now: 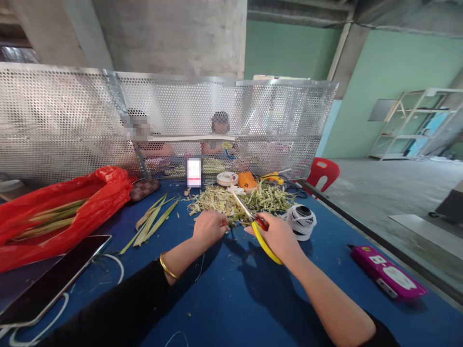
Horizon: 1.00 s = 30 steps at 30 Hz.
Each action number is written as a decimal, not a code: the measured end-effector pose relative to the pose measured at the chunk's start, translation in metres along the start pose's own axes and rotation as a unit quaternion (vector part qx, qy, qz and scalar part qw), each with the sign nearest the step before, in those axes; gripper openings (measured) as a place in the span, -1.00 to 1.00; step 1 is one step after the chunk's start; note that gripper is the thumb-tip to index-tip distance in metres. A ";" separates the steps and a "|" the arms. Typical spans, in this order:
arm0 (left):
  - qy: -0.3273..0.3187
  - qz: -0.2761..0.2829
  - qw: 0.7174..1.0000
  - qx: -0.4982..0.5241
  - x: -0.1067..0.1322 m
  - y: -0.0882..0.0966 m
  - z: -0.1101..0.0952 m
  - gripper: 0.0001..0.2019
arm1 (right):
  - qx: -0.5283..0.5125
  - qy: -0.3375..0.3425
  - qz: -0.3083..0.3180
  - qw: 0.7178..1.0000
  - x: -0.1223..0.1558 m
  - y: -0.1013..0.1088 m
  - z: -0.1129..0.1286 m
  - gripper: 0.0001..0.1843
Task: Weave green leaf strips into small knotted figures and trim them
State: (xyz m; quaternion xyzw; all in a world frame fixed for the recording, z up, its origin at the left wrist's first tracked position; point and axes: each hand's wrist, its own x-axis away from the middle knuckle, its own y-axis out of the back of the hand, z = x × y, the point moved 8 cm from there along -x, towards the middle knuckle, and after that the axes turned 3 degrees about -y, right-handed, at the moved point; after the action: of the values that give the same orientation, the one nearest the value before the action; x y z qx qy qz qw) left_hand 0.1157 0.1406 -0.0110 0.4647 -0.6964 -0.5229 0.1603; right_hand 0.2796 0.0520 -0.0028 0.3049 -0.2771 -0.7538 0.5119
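My right hand [277, 236] grips a pair of scissors [253, 221] with yellow and red handles, the blades pointing away towards a pile of leaf trimmings [238, 198]. My left hand [210, 227] is closed in a pinch on a small green leaf piece [234, 222] right at the scissor blades. Both hands rest low over the blue table [231, 294]. A gold bangle sits on my left wrist.
Long green leaf strips [152, 221] lie left of my hands. A red plastic bag [61, 212] holds more leaves. A tablet [50, 282] with white cable, a white cord spool [301, 220], a pink case [388, 277], tape and a perforated metal screen [162, 120] with two people behind.
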 end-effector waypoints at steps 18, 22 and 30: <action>0.080 -0.070 0.988 0.111 0.013 0.023 0.015 -0.93 | 0.164 -0.019 -0.007 0.986 -0.011 -0.009 -0.014 -0.71; 0.116 -0.072 0.955 0.262 0.037 0.037 0.025 -0.92 | 0.171 0.018 0.011 0.985 -0.004 -0.023 -0.012 -0.77; 0.134 0.040 0.803 0.579 0.089 0.010 -0.009 -0.65 | 0.043 0.105 0.017 0.993 0.014 -0.024 0.020 -0.75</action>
State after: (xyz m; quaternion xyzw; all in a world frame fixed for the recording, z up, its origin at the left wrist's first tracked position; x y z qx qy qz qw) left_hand 0.0717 0.0626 -0.0221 0.5084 -0.8591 0.0521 -0.0265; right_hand 0.2463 0.0483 -0.0098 0.3991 -0.2590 -0.6966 0.5370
